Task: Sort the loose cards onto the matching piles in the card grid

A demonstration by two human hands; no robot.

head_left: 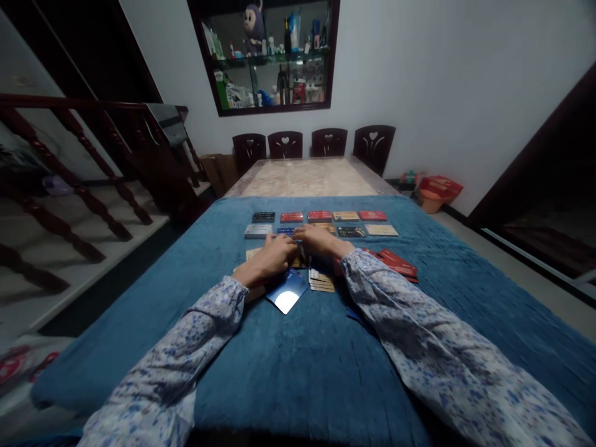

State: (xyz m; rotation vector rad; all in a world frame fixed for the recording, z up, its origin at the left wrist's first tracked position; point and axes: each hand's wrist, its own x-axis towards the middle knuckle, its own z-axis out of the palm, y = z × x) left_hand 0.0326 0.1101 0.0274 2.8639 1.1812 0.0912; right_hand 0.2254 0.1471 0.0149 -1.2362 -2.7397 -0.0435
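Cards (321,283) lie all around my grip, those nearest me in a cream fan just short of the right fingers. Through the head camera I have my left hand (279,250) and right hand (316,238) close together, fingers curled and the tips all but meeting. The knuckles block my view, so I cannot tell whether either one pinches a card. Just past the fingertips I see a blue pile (285,231), partly covered; left of it is a silver pile (258,231), while right of the right hand sit a black pile (350,231) and a cream pile (382,230). Farther beyond the grip, a back row runs left to right: a dark pile (263,217), two red piles (291,217), a gold pile (345,216) and a crimson pile (372,215). On my side of the left hand, a glossy blue card (287,292) lies askew, catching glare. Right of the grip, loose red cards (399,266) show from behind my right sleeve (414,316). All of it rests on a blue cloth (288,366), which stops well beyond the hands, with the table (307,177) showing past its edge.
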